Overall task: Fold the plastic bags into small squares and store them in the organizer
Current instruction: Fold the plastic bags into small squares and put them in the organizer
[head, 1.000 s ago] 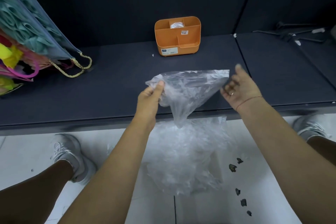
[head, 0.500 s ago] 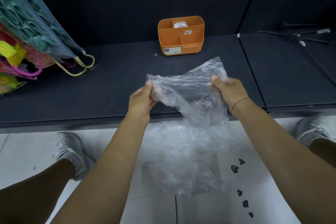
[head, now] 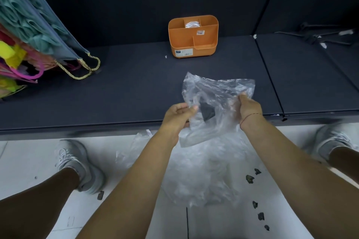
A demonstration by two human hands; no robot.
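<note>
Grips pinching plastic bag (head: 217, 91), left hand (head: 177, 115) and right hand (head: 249, 107) at opposite edges, forearms outstretched, near side of organizer (head: 182, 41).

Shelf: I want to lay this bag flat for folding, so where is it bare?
The shelf is bare between the gift bags at left and the orange organizer, and in front of the organizer, beyond the held plastic bag. The right panel is bare in front too. Crowded: the far left.

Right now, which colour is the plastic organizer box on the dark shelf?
Orange; the plastic organizer box shows clearly in the head view.
</note>
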